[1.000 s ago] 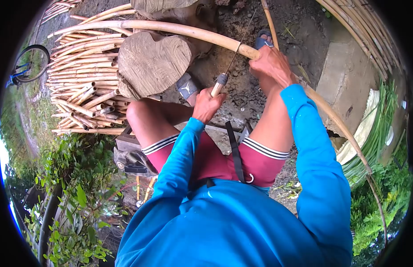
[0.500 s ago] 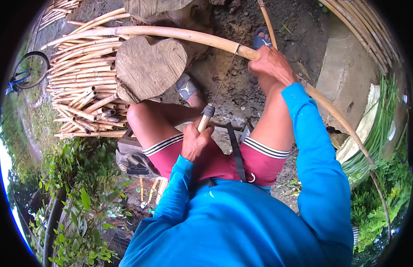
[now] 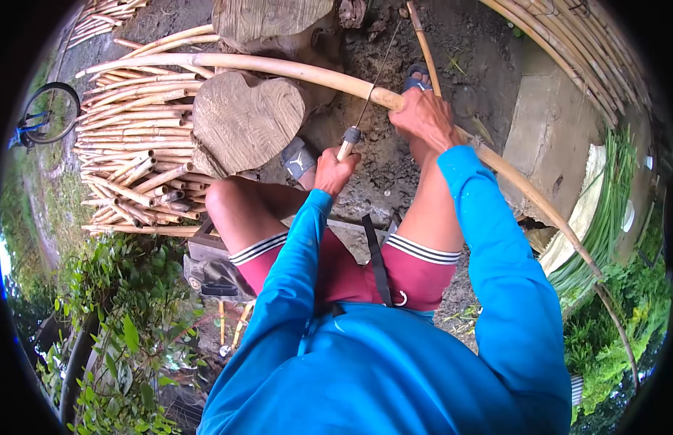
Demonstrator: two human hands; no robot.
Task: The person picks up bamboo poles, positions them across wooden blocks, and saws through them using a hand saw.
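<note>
My left hand [image 3: 335, 172] is closed around the light handle of a long thin-bladed tool [image 3: 347, 142] with a dark collar. Its blade shows nearly edge-on, so I cannot tell whether it is a knife or a saw. The blade meets the bamboo pole [image 3: 293, 69] and extends past its far side. My right hand [image 3: 425, 117] grips that pole just right of the blade. The long, curved pole runs from above the bamboo pile at the left, past the cut wood stump [image 3: 246, 119], down to the right edge.
A stack of cut bamboo [image 3: 144, 138] lies left of the stump. Another bamboo stick [image 3: 423, 45] slants near my sandalled foot. Long poles [image 3: 568, 51] fill the upper right, above a concrete slab [image 3: 543, 134] and green strips [image 3: 604, 196]. Leafy plants [image 3: 119, 326] grow at lower left.
My left hand has pushed the tool forward and slightly right, so more blade shows beyond the pole. My right hand and the held part of the pole have shifted a little left in view.
</note>
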